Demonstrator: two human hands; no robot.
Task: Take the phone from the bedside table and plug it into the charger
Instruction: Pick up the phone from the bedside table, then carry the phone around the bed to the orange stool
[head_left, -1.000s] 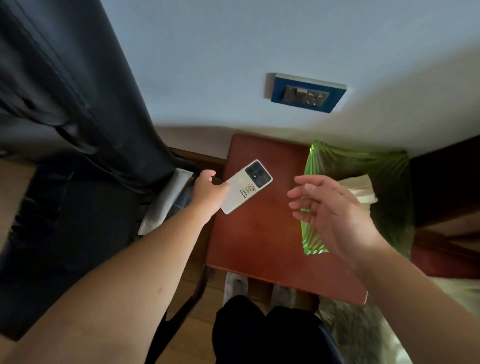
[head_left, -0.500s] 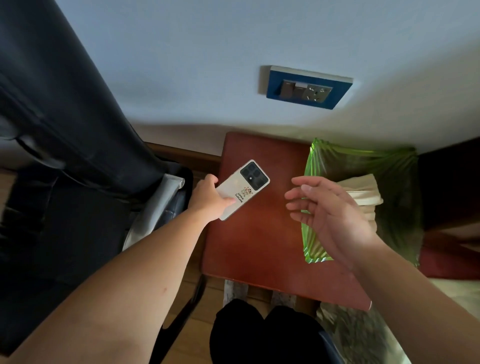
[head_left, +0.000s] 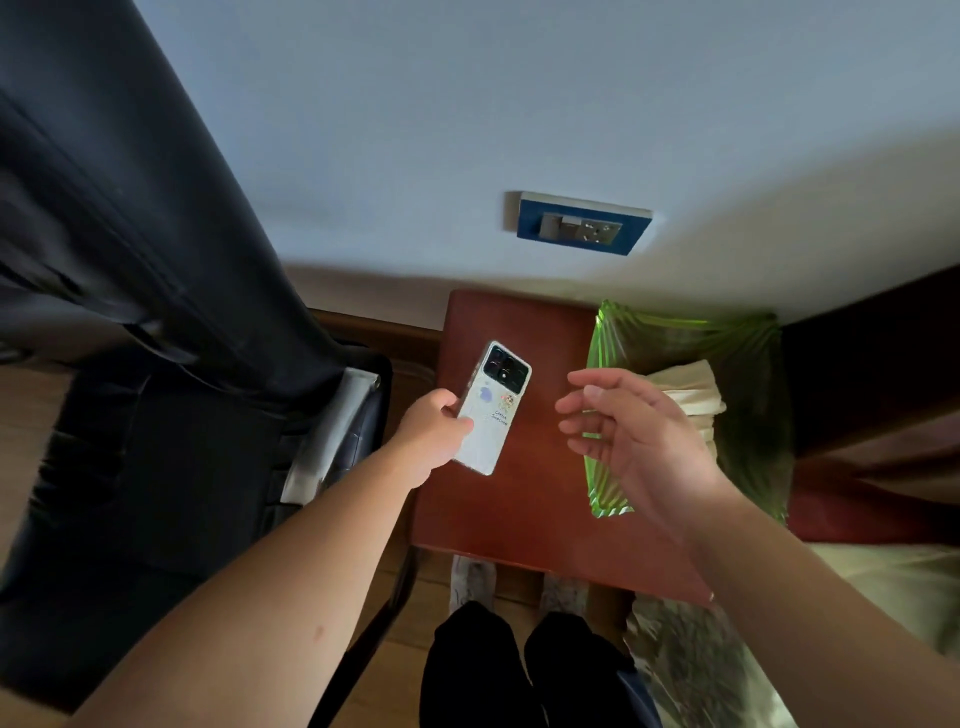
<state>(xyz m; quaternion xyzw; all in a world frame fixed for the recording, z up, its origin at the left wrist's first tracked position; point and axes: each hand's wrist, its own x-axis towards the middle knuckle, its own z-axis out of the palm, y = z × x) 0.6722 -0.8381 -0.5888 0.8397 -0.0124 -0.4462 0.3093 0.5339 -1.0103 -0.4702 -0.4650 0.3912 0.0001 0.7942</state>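
Note:
My left hand (head_left: 434, 434) grips a white phone (head_left: 493, 405) by its lower left edge. The phone shows its back, with a black camera block at the top, and hangs above the red-brown bedside table (head_left: 519, 499). My right hand (head_left: 628, 436) hovers to the right of the phone with fingers spread, holding nothing. A blue-framed wall socket (head_left: 584, 223) sits on the wall above the table. No charger or cable is in view.
A green plastic bag (head_left: 743, 364) with cream paper (head_left: 688, 387) in it stands on the table's right side. A dark curtain (head_left: 130, 218) hangs at the left over a black chair (head_left: 171, 467). My legs (head_left: 519, 670) are below the table's front edge.
My left hand has turned the phone from a slanted lie to nearly upright and lifted it slightly. My right hand has stayed beside it, fingers apart.

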